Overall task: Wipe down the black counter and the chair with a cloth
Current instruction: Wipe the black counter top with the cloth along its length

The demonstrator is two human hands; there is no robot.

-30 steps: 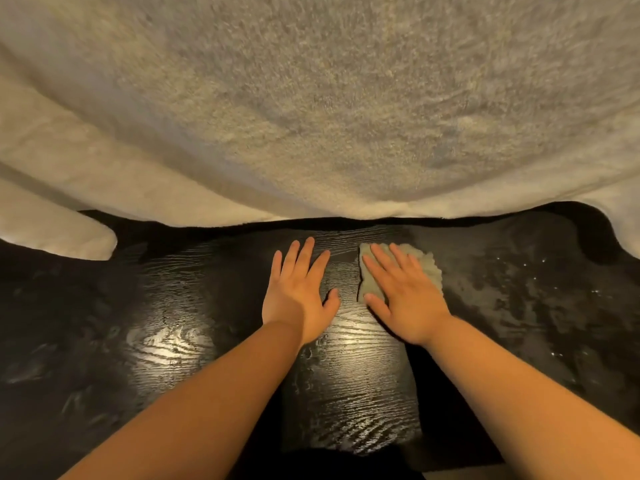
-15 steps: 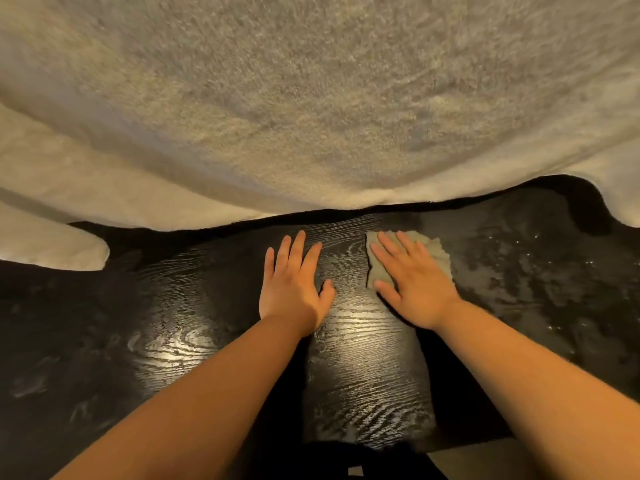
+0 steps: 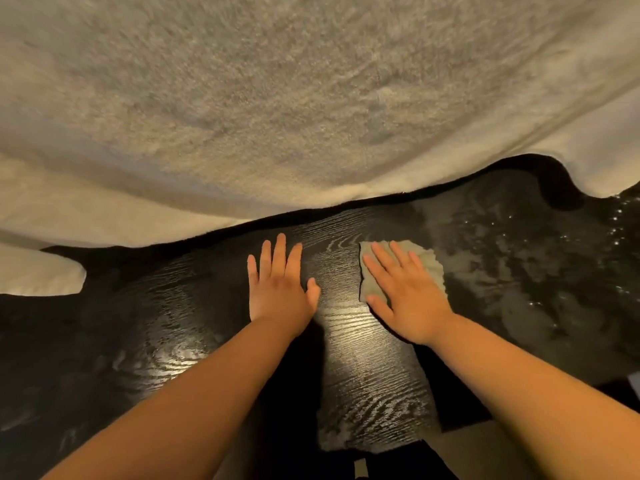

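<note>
Both palms lie flat and uncurled, your right hand (image 3: 408, 296) pressing the cloth (image 3: 431, 263) on the black counter (image 3: 360, 344), the hazy patch (image 3: 505, 271) at its 3 o'clock, your left hand (image 3: 280, 289) at 9.

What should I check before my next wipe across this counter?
1. Cloth under right hand: ok, flat fingers press it to the counter.
2. Left hand off the cloth: ok, flat on bare counter beside it.
3. Cloth spread, not bunched: ok.
4. Surface right of cloth clean: not ok, pale smears show.
5. Fabric at the far edge clear of the path: cannot tell whether it touches the counter.
</note>
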